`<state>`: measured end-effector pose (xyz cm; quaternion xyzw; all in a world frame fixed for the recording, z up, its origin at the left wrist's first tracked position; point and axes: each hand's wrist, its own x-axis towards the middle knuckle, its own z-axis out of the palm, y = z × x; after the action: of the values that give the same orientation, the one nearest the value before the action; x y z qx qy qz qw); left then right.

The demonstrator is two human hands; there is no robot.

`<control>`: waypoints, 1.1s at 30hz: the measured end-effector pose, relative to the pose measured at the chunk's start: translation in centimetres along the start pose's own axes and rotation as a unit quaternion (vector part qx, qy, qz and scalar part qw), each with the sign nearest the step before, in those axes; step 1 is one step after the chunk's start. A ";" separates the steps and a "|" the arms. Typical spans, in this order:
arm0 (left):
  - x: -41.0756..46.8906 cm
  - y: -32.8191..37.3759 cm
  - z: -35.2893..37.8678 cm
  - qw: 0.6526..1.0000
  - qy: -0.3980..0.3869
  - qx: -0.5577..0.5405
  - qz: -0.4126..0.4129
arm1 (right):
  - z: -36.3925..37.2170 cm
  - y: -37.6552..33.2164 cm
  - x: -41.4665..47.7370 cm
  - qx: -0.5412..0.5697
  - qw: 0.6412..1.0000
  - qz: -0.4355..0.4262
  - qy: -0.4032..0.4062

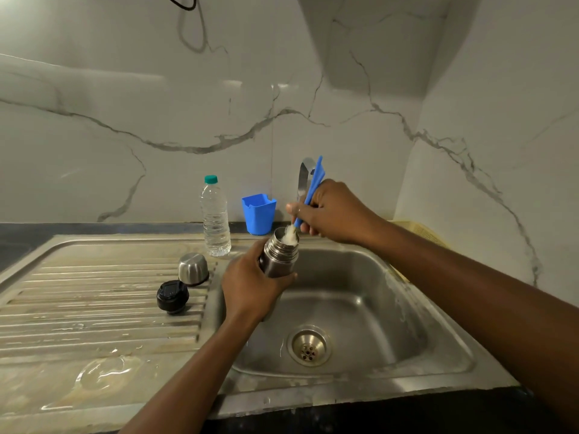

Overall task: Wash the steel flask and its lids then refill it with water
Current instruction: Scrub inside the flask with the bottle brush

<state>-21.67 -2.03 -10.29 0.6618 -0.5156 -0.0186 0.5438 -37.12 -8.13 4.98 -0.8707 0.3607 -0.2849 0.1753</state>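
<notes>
Head view, looking down at a steel sink (395,311) in the lower right of the frame. At center, the left hand (250,285) wraps its fingers around the body of the open steel flask (279,257) and holds it upright and slightly tilted above the basin. Just above and right of it, the right hand (333,211) grips the blue handle of a bottle brush (313,184), its white bristles at the flask's mouth.

Left of center, two lids sit on the wet ribbed draining board (94,303), near each other: a domed steel cap (193,268) and, below it, a black stopper (172,296). Behind them stands a clear plastic water bottle (215,218) with a green cap. A blue cup (258,213) stands to its right, and a chrome tap (303,178) rises behind the brush. The drain (309,346) lies at the lower center of the basin.
</notes>
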 end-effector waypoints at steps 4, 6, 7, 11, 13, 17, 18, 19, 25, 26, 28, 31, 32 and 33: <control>0.1 0.3 0.4 1.000 0.002 -0.022 0.001 | -0.6 0.0 0.4 -0.034 0.999 -0.011 -0.040; 0.2 0.2 0.4 1.000 -0.002 -0.029 -0.004 | -1.7 -0.5 0.9 -0.031 0.999 -0.020 -0.011; 0.2 0.0 0.3 1.000 -0.005 -0.029 -0.005 | -2.2 -0.7 1.0 -0.020 1.000 -0.019 0.003; 0.1 0.0 0.1 1.000 0.001 -0.013 0.002 | -1.9 -0.6 1.0 0.006 1.000 -0.008 -0.017; -0.1 0.3 0.1 1.000 -0.001 -0.014 0.011 | -0.9 -0.5 0.6 -0.002 0.998 -0.004 -0.061; 0.0 0.1 0.0 1.000 -0.016 -0.022 0.004 | -1.2 -1.1 0.8 0.017 0.996 -0.016 -0.090; 0.1 -0.1 -0.1 1.000 -0.016 -0.022 0.000 | -1.8 -1.3 1.0 0.034 0.996 -0.014 -0.079; 0.2 -0.3 -0.1 1.000 -0.016 -0.023 -0.002 | -2.4 -1.5 1.2 0.050 0.996 -0.011 -0.068; -0.1 0.1 0.2 0.999 -0.028 -0.036 0.011 | -1.4 -0.9 1.0 0.052 0.989 0.001 -0.138; -0.1 0.1 0.3 0.999 -0.034 -0.040 0.011 | -1.0 -0.7 0.9 0.043 0.987 -0.003 -0.152; 0.1 -0.2 0.3 0.999 -0.033 -0.036 0.009 | -1.3 -0.7 0.9 0.052 0.986 -0.012 -0.159; 0.5 -0.7 0.0 0.999 -0.025 -0.027 0.001 | -3.2 -0.7 1.3 0.109 0.985 -0.008 -0.136; 0.5 -0.7 0.0 0.999 -0.023 -0.028 0.002 | -3.6 -0.6 1.4 0.121 0.984 -0.009 -0.132; 0.4 -0.7 0.1 0.999 -0.022 -0.027 0.004 | -3.6 -0.6 1.5 0.123 0.983 -0.011 -0.134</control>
<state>-21.12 -2.44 -10.61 0.6440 -0.5297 -0.0454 0.5501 -38.23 -9.16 8.62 -0.8764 0.2867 -0.2100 0.3249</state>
